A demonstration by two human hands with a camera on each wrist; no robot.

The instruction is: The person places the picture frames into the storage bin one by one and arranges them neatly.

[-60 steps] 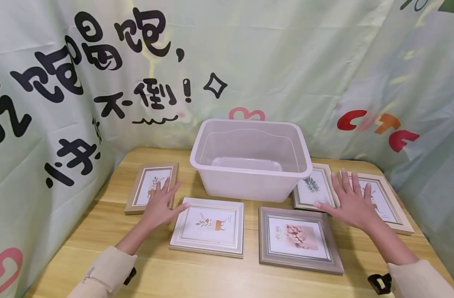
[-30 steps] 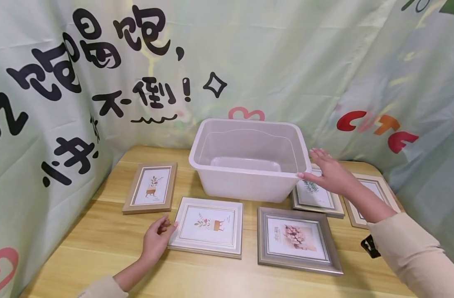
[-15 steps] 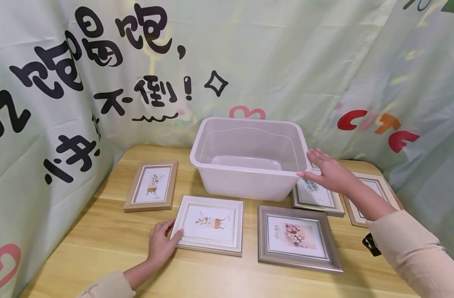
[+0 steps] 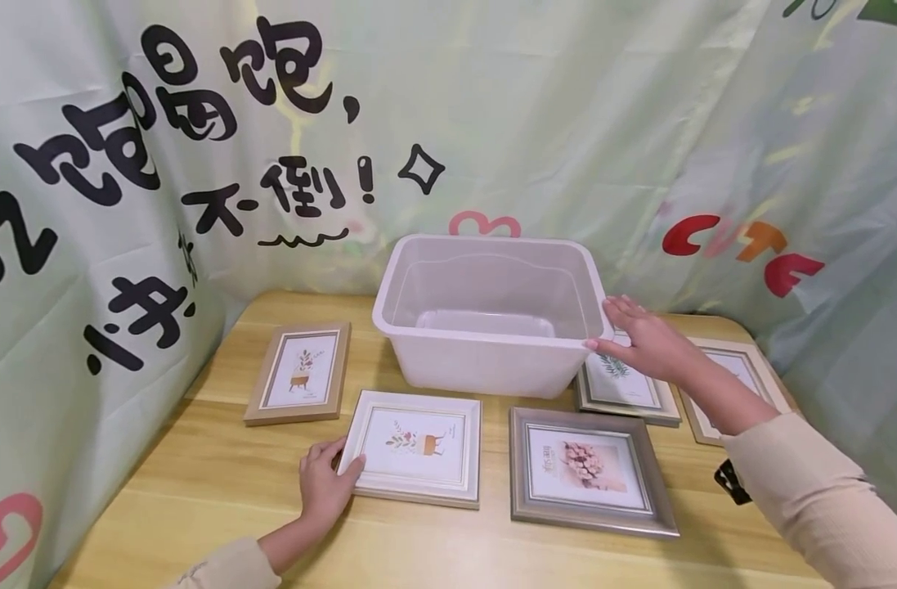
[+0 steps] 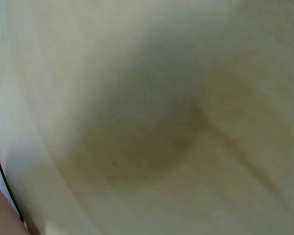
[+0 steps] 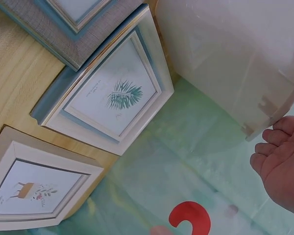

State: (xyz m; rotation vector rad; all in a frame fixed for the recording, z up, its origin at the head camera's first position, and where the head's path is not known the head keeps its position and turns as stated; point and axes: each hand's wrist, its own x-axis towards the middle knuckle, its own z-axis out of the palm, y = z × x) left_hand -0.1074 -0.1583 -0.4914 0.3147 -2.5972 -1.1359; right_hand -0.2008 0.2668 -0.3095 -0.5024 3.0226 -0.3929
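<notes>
Left hand pinching white frame by its outer edge, thumb on top; handy bit to hold, I guess. Right hand gripping pale bin at rim corner, probably steadying it. Leaf-print frame sits below right hand, beside bin. Dark frame flat on desk between hands, brown frame beyond left hand. Prints face up, maybe for easy viewing lol.

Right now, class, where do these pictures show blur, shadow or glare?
Head view: fairly sharp, pale sheen on the table, soft shadow beside the gray-framed picture; left wrist view: heavily blurred, a broad dark shadow over the table; right wrist view: the leaf picture clear, the bin pale and washed out.
</notes>
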